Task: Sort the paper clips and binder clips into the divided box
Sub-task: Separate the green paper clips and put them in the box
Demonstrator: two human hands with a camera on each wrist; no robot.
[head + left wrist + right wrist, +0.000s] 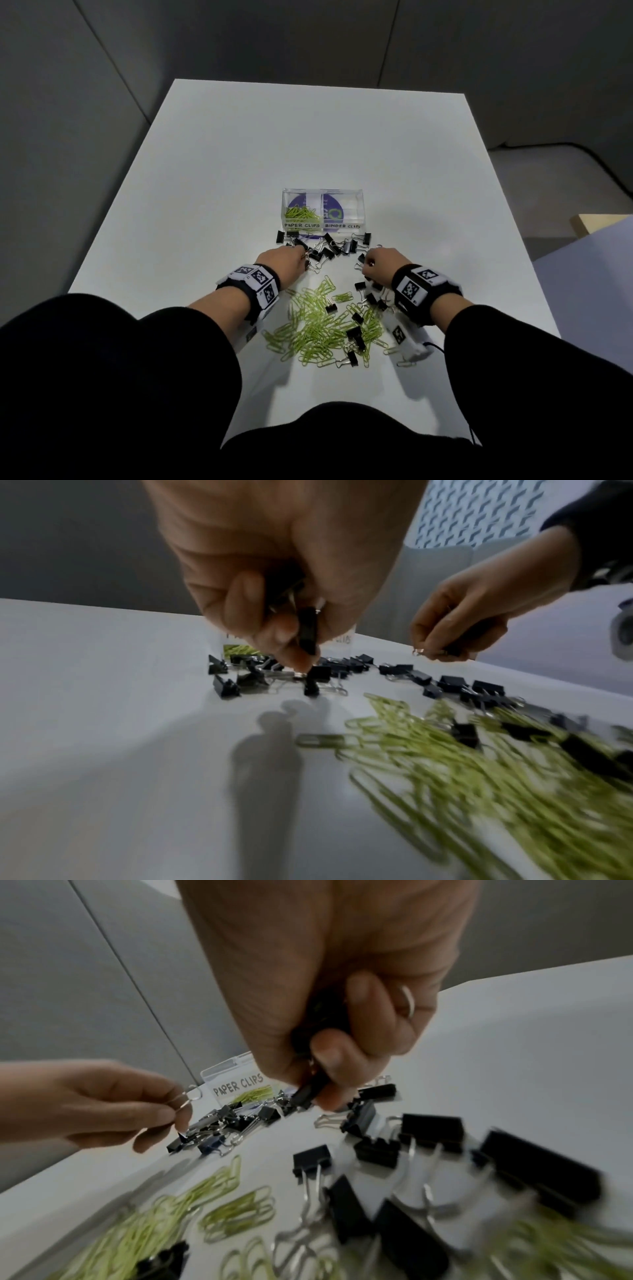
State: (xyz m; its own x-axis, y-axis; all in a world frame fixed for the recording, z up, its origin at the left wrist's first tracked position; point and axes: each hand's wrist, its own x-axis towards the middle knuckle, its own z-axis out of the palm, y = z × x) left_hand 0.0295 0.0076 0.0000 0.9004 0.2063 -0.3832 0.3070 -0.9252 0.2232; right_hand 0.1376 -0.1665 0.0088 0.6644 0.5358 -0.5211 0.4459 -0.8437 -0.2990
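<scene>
both hands down among the black binder clips now, just in front of the divided box on the worktop. some green clips sit in the paper clips half; the binder clips half looks empty, though glare makes that hard to call. most of the green paper clips lie loose nearer the body, black ones mixed in. so early days. left hand curled tight round binder clips, right hand likewise clenched on a black bunch, more clips just beneath both.
</scene>
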